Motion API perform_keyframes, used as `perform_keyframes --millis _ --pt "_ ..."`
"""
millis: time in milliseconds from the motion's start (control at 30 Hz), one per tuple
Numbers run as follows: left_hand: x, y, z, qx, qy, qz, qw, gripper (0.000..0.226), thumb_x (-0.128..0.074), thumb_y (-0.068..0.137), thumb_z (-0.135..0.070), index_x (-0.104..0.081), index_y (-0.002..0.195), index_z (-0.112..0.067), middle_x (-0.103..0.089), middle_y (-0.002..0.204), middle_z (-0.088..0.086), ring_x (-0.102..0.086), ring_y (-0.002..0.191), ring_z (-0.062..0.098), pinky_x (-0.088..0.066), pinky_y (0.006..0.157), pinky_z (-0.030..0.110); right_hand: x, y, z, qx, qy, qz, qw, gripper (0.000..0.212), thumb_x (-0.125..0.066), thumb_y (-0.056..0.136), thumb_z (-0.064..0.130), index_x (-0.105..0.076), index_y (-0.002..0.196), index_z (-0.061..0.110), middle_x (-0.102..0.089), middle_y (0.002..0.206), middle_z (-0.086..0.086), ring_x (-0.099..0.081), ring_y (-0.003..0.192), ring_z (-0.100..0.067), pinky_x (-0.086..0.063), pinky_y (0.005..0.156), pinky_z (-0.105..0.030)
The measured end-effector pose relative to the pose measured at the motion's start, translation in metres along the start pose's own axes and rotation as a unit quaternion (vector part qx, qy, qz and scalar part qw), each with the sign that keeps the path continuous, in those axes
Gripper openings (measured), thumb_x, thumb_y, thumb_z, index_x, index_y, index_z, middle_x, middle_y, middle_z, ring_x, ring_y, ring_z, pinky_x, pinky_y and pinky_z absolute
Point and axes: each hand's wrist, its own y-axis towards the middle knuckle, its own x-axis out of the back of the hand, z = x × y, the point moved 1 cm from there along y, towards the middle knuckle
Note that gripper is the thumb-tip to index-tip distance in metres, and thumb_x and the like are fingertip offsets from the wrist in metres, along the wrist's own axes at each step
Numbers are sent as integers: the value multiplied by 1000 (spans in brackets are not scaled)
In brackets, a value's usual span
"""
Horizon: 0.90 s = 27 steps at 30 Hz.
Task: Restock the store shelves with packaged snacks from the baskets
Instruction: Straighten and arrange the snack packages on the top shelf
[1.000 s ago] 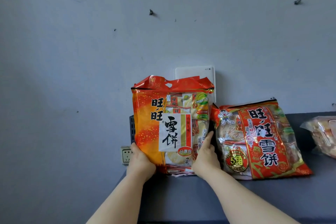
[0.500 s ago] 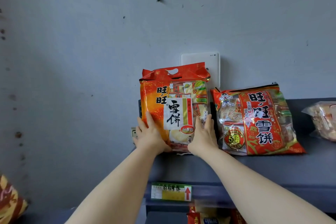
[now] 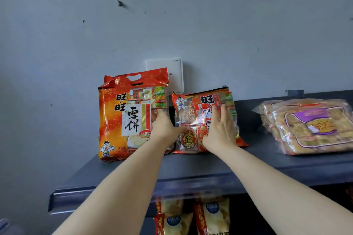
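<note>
On shelf [image 3: 191, 170]: two red cracker bags, upright bag [image 3: 118, 120], leaning bag [image 3: 193, 105]; one cake pack [image 3: 309, 126]. Flat on leaning bag: right hand [image 3: 221, 129], fingers [image 3: 223, 110] spread; left hand [image 3: 164, 128]: grip unclear.
</note>
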Motion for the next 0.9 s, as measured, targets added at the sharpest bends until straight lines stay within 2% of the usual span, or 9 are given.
perform_keyframes --millis 100,200,300,400,500,600,667,800,900 --pt "-25 -5 -19 53 -53 36 997 94 -83 76 -40 -28 145 -6 -52 133 10 -55 117 28 -49 86 36 12 9 -47 -59 7 40 997 111 -74 81 34 8 154 15 11 161 -16 7 149 -33 -10 120 -47" --pt "-41 -4 -26 96 -43 33 994 99 -82 77 -43 -24 147 -2 -47 142 14 -52 125 32 -49 97 42 12 15 -80 -91 57 123 987 109 -70 84 36 12 153 15 4 161 -16 -6 149 -32 -21 118 -47" --pt "-54 -6 -30 115 -36 40 992 113 -83 75 -45 -11 154 -8 -41 149 15 -45 133 34 -44 105 45 4 15 -94 -85 93 200 972 105 -66 87 39 12 154 17 -26 156 -11 -36 138 -29 -40 108 -41" --pt "-68 -9 -37 86 -13 64 994 125 -86 69 -45 2 156 -32 -30 155 13 -36 138 36 -41 109 47 -3 15 -99 -90 74 170 979 99 -64 89 41 9 154 20 -40 148 -8 -46 130 -26 -46 101 -41" --pt "-79 -13 -42 95 -2 60 994 125 -86 68 -45 3 155 -41 -19 159 9 -31 141 36 -38 112 49 -5 16 -102 -82 35 149 985 96 -64 89 42 5 153 24 -40 144 -9 -48 127 -26 -48 96 -41" --pt "-83 -17 -43 120 9 48 992 122 -85 73 -42 5 156 -39 -3 164 11 -22 147 38 -35 112 48 -5 18 -104 -63 37 174 982 97 -66 87 44 3 153 27 -40 143 -10 -48 126 -26 -49 96 -42" --pt "-84 -22 -49 126 20 27 991 119 -84 75 -40 3 157 -34 1 164 11 -16 148 37 -33 112 48 -4 18 -106 -58 37 169 983 97 -67 87 43 2 154 24 -34 148 -11 -42 131 -27 -45 101 -43" --pt "-87 -36 -64 97 62 -35 993 111 -80 78 -41 -5 157 -22 -1 164 9 -12 149 35 -30 113 54 3 12 -107 -23 20 134 991 98 -66 88 39 3 154 17 -11 160 -12 -16 147 -30 -30 113 -46" --pt "-88 -48 -72 69 100 -39 992 95 -74 85 -38 -12 155 -26 -6 164 7 -13 148 34 -33 112 55 14 8 -107 36 -3 116 993 85 -61 92 35 -6 155 17 -3 163 -10 -1 150 -30 -19 118 -47"
